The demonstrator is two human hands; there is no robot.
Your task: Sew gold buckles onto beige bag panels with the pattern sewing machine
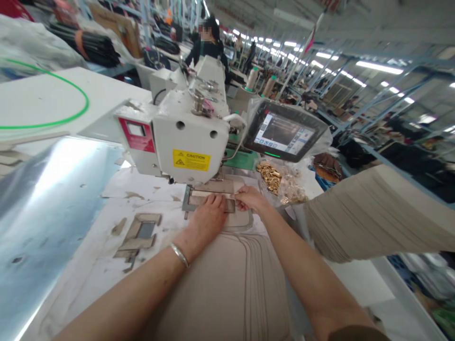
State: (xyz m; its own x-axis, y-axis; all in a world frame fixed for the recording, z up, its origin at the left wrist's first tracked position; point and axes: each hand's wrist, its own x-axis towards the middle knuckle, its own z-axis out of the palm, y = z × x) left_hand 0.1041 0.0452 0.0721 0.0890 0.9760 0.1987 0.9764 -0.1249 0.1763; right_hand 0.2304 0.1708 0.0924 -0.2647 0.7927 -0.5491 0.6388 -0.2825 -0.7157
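My left hand point(209, 218), with a bracelet on its wrist, lies flat with fingers stretched over a rectangular metal frame point(186, 202) and the beige strip inside it. The frame rests on a beige panel point(245, 220) in front of the sewing machine's head point(192, 142). At the frame's right end, my right hand point(250, 199) is closed in a pinch; what lies between its fingertips is too small to make out. Below both hands is a stack of beige panels point(220, 274) with rounded corners.
A touch screen point(284, 130) stands right of the machine, above bags of gold metal pieces point(270, 177). A tall pile of beige panels point(377, 213) leans at the right. Taped template pieces point(133, 237) lie left, beside a shiny metal plate point(64, 199). Another person point(209, 42) is behind the machine.
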